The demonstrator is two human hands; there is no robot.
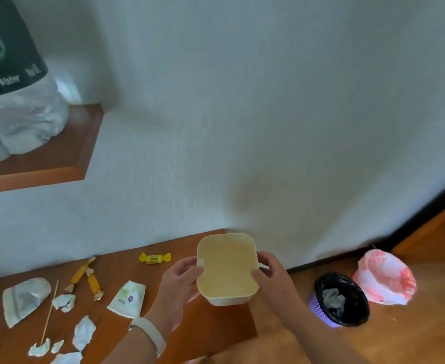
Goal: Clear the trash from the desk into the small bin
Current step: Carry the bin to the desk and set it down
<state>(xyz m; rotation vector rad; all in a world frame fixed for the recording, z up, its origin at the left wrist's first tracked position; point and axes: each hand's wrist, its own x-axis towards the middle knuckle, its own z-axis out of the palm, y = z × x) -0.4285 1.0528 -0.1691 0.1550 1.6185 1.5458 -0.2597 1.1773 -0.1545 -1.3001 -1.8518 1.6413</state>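
Observation:
I hold a small cream bin (228, 269) upright over the right end of the brown desk (210, 327), my left hand (179, 287) on its left wall and my right hand (271, 277) on its right wall. Its inside looks empty. Trash lies on the desk to the left: a yellow wrapped candy (155, 258), two amber candy wrappers (87, 278), a flattened paper cup (128, 299), a crushed white cup (23, 299), a thin wooden stick (49, 312) and several torn paper scraps (83, 333).
On the wooden floor to the right stand a purple basket lined with a black bag (340, 300) and a pink-and-white bag-lined bin (384, 278). A wall shelf (66, 158) at upper left carries a pack of water bottles (14, 82). The white wall runs behind the desk.

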